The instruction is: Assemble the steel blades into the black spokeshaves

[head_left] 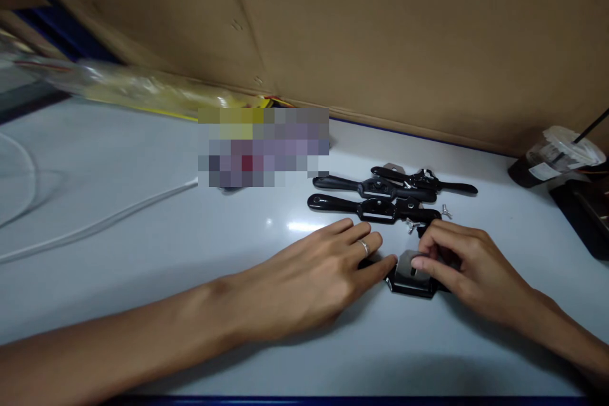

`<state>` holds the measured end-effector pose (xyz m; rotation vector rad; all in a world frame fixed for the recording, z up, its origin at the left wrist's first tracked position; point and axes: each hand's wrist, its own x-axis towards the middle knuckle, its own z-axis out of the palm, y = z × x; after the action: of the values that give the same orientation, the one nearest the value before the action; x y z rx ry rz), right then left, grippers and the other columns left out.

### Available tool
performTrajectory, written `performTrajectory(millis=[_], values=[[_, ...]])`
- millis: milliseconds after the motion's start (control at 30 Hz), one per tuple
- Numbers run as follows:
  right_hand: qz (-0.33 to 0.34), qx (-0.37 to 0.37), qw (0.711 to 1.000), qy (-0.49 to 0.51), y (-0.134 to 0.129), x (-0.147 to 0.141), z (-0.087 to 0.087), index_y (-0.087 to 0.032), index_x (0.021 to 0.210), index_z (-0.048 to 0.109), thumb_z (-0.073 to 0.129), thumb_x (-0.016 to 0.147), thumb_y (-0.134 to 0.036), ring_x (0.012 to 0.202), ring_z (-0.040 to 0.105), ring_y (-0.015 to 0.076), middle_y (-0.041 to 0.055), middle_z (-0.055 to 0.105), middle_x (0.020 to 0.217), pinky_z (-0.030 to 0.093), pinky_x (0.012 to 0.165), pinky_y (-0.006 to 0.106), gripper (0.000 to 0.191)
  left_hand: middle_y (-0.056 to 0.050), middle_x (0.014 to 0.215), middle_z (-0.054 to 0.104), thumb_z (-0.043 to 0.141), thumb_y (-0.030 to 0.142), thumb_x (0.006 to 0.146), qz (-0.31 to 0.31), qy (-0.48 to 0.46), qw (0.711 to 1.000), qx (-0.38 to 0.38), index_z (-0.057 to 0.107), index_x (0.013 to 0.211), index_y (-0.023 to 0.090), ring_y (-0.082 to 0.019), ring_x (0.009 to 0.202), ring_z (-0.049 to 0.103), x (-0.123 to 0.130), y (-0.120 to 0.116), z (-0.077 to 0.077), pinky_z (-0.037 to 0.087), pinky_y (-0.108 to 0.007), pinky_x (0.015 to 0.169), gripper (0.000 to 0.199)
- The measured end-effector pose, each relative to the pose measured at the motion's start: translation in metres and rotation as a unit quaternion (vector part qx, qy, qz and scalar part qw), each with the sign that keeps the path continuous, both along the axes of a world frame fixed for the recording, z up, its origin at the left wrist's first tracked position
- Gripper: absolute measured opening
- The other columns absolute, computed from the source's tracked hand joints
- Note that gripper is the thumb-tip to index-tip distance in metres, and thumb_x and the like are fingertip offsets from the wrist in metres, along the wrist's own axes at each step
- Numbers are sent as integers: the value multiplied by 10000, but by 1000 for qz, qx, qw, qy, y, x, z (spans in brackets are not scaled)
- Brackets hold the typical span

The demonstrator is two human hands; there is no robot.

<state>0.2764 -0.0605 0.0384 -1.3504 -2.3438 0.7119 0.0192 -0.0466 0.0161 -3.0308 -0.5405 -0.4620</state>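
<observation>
A black two-handled metal tool with a silver blade plate on it lies on the table in front of me. My left hand, with a ring on one finger, rests over the tool's left handle, its index fingertip at the plate's left edge. Thumb and fingers of my right hand pinch together at the plate's right side; what lies between them is hidden. Just beyond are similar black tools. Silver wing screws lie near them.
A plastic cup with dark drink and straw stands at the right, near a black object. A white cable crosses the left side. Plastic-wrapped yellow material and a pixelated patch lie toward the cardboard wall.
</observation>
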Motion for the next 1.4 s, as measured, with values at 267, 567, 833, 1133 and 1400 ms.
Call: performTrajectory(millis=[267, 567, 833, 1133, 1400], values=[[-86, -39, 992, 84, 13, 7, 2, -230, 857, 727, 623, 946, -337, 593, 590, 151, -12, 699, 702, 431, 531, 274, 173, -77, 942, 641, 450, 15, 927, -1, 6, 1000, -4, 608, 1321, 81, -225, 851, 580, -1, 0, 1, 497, -347, 740, 430], [-124, 262, 952, -102, 56, 53, -17, -205, 1276, 707, 508, 1014, -314, 1036, 630, 330, 133, 757, 1148, 519, 901, 523, 346, -72, 939, 645, 489, 16, 902, -3, 5, 1000, 0, 629, 1287, 85, -224, 850, 582, 0, 0, 1, 483, -345, 759, 415], [-95, 181, 954, -219, 75, 85, -11, -192, 1026, 720, 493, 962, -349, 973, 636, 331, 142, 708, 1010, 489, 816, 455, 283, -63, 961, 640, 548, 9, 769, 8, 15, 1000, 12, 545, 1428, 145, -224, 815, 562, -1, 0, 2, 450, -337, 729, 673], [-203, 22, 959, -194, 80, 90, -1, -251, 715, 513, 574, 704, -329, 554, 504, 191, -15, 568, 599, 326, 574, 313, 99, -83, 929, 631, 538, 75, 892, 103, 35, 993, 53, 621, 1408, 217, -225, 763, 577, -9, 19, 0, 482, -349, 706, 541], [-224, 73, 967, -100, 77, 81, -5, -248, 753, 510, 511, 742, -320, 587, 456, 182, -22, 504, 612, 297, 599, 301, 73, -99, 948, 638, 486, 144, 979, 112, 28, 993, 38, 641, 1396, 237, -258, 827, 607, -12, 25, -2, 519, -393, 723, 455]])
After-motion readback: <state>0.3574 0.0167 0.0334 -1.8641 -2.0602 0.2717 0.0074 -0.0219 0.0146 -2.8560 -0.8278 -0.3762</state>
